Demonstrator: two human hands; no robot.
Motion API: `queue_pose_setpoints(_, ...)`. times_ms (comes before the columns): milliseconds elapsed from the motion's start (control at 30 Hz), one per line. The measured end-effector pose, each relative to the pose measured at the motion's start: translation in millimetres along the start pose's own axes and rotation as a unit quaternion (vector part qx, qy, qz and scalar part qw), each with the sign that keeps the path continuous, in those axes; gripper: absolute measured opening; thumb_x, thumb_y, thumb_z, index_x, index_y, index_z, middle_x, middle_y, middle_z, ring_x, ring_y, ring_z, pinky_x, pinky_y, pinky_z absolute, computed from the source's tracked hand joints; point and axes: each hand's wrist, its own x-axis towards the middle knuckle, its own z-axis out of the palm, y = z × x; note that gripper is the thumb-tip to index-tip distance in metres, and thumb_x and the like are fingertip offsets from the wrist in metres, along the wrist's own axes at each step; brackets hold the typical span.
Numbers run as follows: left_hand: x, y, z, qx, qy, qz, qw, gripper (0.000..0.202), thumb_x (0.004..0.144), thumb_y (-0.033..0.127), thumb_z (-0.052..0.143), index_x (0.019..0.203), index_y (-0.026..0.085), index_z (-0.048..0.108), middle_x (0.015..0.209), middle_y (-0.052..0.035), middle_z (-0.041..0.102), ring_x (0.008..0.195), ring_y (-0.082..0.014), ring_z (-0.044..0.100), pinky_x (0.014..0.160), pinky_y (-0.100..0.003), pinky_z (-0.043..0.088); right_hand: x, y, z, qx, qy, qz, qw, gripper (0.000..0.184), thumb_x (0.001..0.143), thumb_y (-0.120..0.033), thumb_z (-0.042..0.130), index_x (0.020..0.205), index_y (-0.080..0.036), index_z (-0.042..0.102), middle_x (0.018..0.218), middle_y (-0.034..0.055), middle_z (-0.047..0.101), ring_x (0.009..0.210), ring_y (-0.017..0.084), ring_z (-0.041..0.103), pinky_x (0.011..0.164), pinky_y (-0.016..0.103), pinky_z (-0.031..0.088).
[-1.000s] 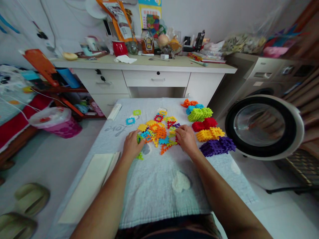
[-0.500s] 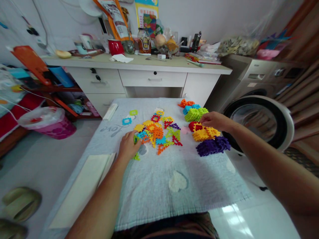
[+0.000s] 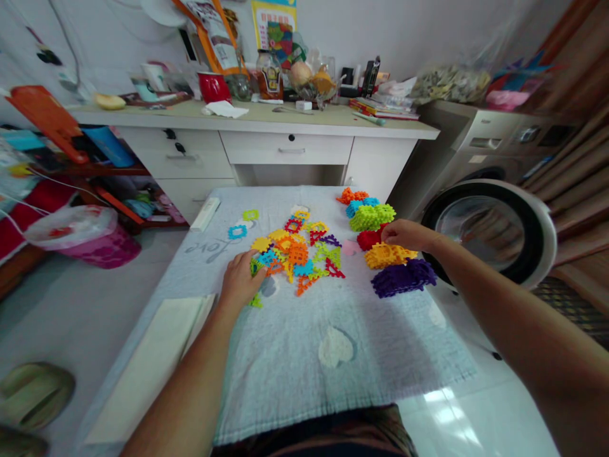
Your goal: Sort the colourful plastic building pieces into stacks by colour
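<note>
Touching mixed pieces (image 3: 298, 254) at their left edge with left hand (image 3: 238, 277), yellow stack (image 3: 386, 256) at right with right hand (image 3: 407, 235). Cannot tell either grip, clamped or apart.

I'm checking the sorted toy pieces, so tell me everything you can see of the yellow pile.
The yellow pile looks like bright plastic pieces with notched edges and small openings, bunched closely together. It lies on the pale cloth, between the red pile and the purple pile. The right hand is at its far edge; whether they touch is unclear.
</note>
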Motion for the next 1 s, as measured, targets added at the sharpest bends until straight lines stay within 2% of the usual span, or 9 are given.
queue_pose_setpoints(267, -0.4, 1.1, -2.2, 0.000, -0.006, -0.008, 1.000, 0.048, 0.083, 0.038, 0.055, 0.127, 0.018, 0.056, 0.127, -0.0153, 0.062, 0.121, -0.0319, 0.057, 0.108, -0.048, 0.043, -1.1, -8.2, 6.3, -0.173, 0.040, 0.013, 0.984, 0.021, 0.082, -0.014, 0.052, 0.080, -0.019, 0.072, 0.083, 0.0054, 0.071, 0.076, 0.017, 0.061, 0.066, 0.027, 0.037)
queue_pose_setpoints(400, -0.7, 2.4, -2.8, -0.006, -0.003, -0.011, 1.000, 0.047, 0.083, 0.038, 0.056, 0.126, 0.019, 0.057, 0.128, -0.0141, 0.062, 0.121, -0.0310, 0.057, 0.108, -0.047, 0.044, -5.7, -13.4, 6.2, -0.179, 0.050, -0.051, 0.981, 0.017, 0.080, -0.018, 0.062, 0.091, -0.019, 0.076, 0.095, 0.0075, 0.072, 0.091, 0.022, 0.062, 0.079, 0.029, 0.041)
queue_pose_setpoints(500, -0.4, 2.2, -3.0, -0.004, -0.004, -0.011, 1.000, 0.047, 0.082, 0.038, 0.056, 0.125, 0.020, 0.057, 0.127, -0.0138, 0.063, 0.121, -0.0310, 0.058, 0.108, -0.047, 0.044, -5.9, -16.6, 7.7, -0.195, 0.033, -0.084, 0.977, 0.025, 0.078, -0.025, 0.070, 0.102, -0.020, 0.076, 0.101, 0.0090, 0.071, 0.097, 0.024, 0.061, 0.084, 0.031, 0.041)
queue_pose_setpoints(600, 0.0, 1.3, -3.0, 0.002, -0.010, -0.013, 1.000, 0.048, 0.082, 0.039, 0.056, 0.126, 0.019, 0.057, 0.126, -0.0145, 0.062, 0.121, -0.0315, 0.057, 0.107, -0.048, 0.044, -3.6, -19.1, 11.1, -0.202, 0.010, -0.089, 0.975, 0.029, 0.079, -0.026, 0.071, 0.107, -0.021, 0.076, 0.102, 0.0092, 0.071, 0.098, 0.024, 0.061, 0.086, 0.032, 0.041)
queue_pose_setpoints(767, -0.2, -0.2, -1.3, 0.003, -0.010, -0.005, 1.000, 0.050, 0.083, 0.039, 0.055, 0.128, 0.017, 0.055, 0.128, -0.0162, 0.061, 0.123, -0.0322, 0.056, 0.108, -0.048, 0.044, -2.7, -25.4, 11.0, -0.206, 0.006, -0.081, 0.975, 0.026, 0.080, -0.020, 0.066, 0.103, -0.021, 0.077, 0.102, 0.0098, 0.072, 0.097, 0.025, 0.062, 0.087, 0.033, 0.043)
queue_pose_setpoints(867, -0.1, -0.9, -0.3, 0.000, -0.008, -0.002, 1.000, 0.049, 0.083, 0.040, 0.055, 0.127, 0.018, 0.055, 0.127, -0.0153, 0.062, 0.123, -0.0318, 0.056, 0.108, -0.048, 0.044, -1.4, -38.2, 6.3, -0.205, 0.016, -0.090, 0.975, 0.026, 0.084, -0.019, 0.061, 0.105, -0.020, 0.076, 0.102, 0.0095, 0.072, 0.099, 0.024, 0.062, 0.088, 0.032, 0.044)
queue_pose_setpoints(1000, 0.7, 0.5, -1.4, -0.005, -0.007, -0.007, 1.000, 0.049, 0.082, 0.040, 0.056, 0.127, 0.019, 0.056, 0.127, -0.0146, 0.062, 0.123, -0.0320, 0.056, 0.109, -0.048, 0.043, 16.0, -72.7, 7.7, -0.173, 0.044, -0.081, 0.981, 0.032, 0.086, -0.017, 0.057, 0.112, -0.015, 0.075, 0.112, 0.0122, 0.073, 0.105, 0.024, 0.064, 0.092, 0.031, 0.045)
